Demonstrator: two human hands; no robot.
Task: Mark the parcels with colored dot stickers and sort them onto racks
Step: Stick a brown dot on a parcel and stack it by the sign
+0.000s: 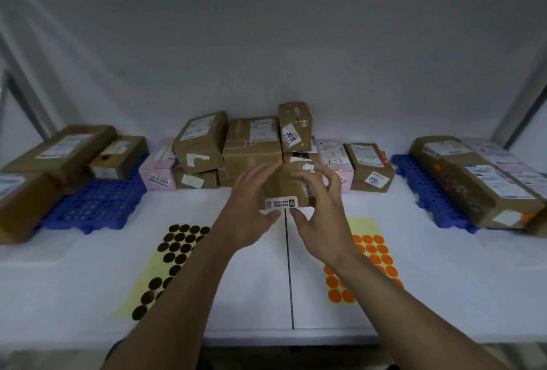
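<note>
- Our left hand [251, 209] and right hand [321, 215] hold a small brown parcel [285, 189] between them, fingers [260, 172] spread around its sides.
- It hangs above the white surface [251, 295], in front of the parcel pile [251, 147].
- A dark dot sheet [165, 266] lies left, an orange dot sheet [370, 263] right.
- Blue racks [94, 203] flank both ends.

A pile of parcels [251, 147] sits at the table's [236, 295] back centre, with 2 racks [91, 206] [420, 180] flanking it and 2 sticker sheets [165, 266] [364, 263] lying nearer, left and right.
</note>
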